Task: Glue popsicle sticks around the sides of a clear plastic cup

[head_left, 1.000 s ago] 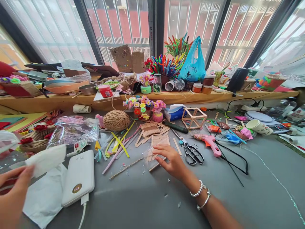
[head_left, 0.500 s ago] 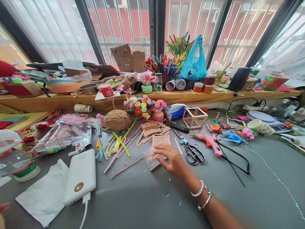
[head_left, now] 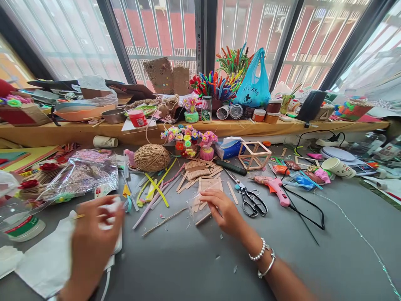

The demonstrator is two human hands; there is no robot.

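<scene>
My right hand (head_left: 223,210) is at the middle of the grey table, its fingers bent and pressed together on a clear plastic sheet (head_left: 194,208). Pale wooden craft sticks (head_left: 211,184) show through and behind this sheet. Motion smears my left hand (head_left: 95,240), which is raised with curled fingers over a white power bank (head_left: 118,242). White shows between its fingers; I cannot tell whether it holds anything. A thin twine-like stick (head_left: 164,221) lies left of the sheet. Black-handled scissors (head_left: 253,201) and a pink glue gun (head_left: 275,189) lie right of my right hand.
Behind the sticks sit a twine ball (head_left: 152,157) and a wooden-stick cube frame (head_left: 255,155). A white tissue (head_left: 46,263) and a plastic bottle (head_left: 23,225) are at the left. Paper cup (head_left: 338,167) and kitchen scale (head_left: 360,161) stand right. A crowded ledge (head_left: 175,129) runs behind.
My left hand has come in from the lower left edge and now covers much of the power bank. My right hand stays at the plastic sheet. The view has shifted slightly.
</scene>
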